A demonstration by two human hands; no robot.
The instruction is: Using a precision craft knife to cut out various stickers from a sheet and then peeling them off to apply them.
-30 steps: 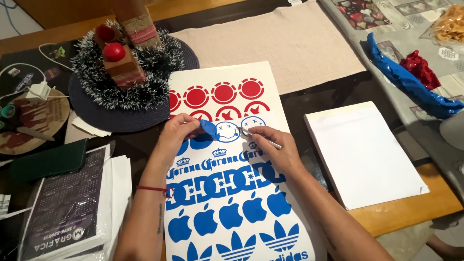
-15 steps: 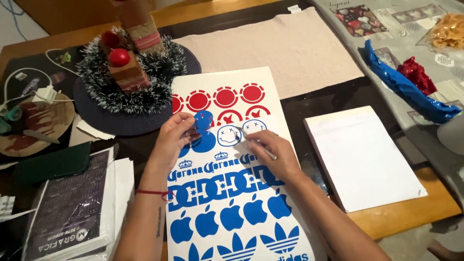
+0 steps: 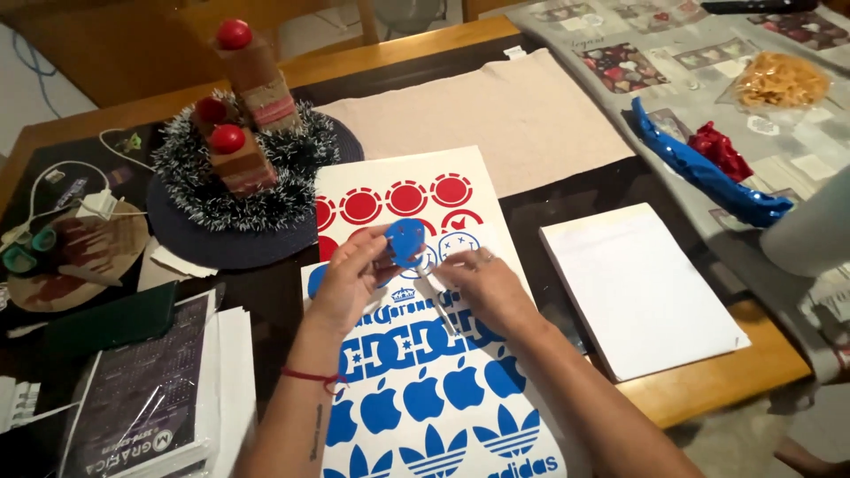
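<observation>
A white sticker sheet (image 3: 482, 204) with red round shapes at the top and blue shapes below lies on the dark table. My left hand (image 3: 350, 283) pinches a round blue sticker piece (image 3: 405, 241) and holds it lifted above the sheet. My right hand (image 3: 487, 288) rests on the sheet just right of it, gripping a thin pointed tool (image 3: 436, 304) whose shaft lies across the blue shapes.
A tinsel wreath with candle-like blocks (image 3: 243, 164) stands on a dark round mat at the back left. A white paper pad (image 3: 637, 288) lies to the right, a beige cloth (image 3: 496, 115) behind, a stack of printed cards (image 3: 142, 398) at front left, blue foil (image 3: 699, 173) far right.
My left hand has peeled the blue round piece off the sheet and raised it. My right hand has shifted slightly toward the sheet's middle.
</observation>
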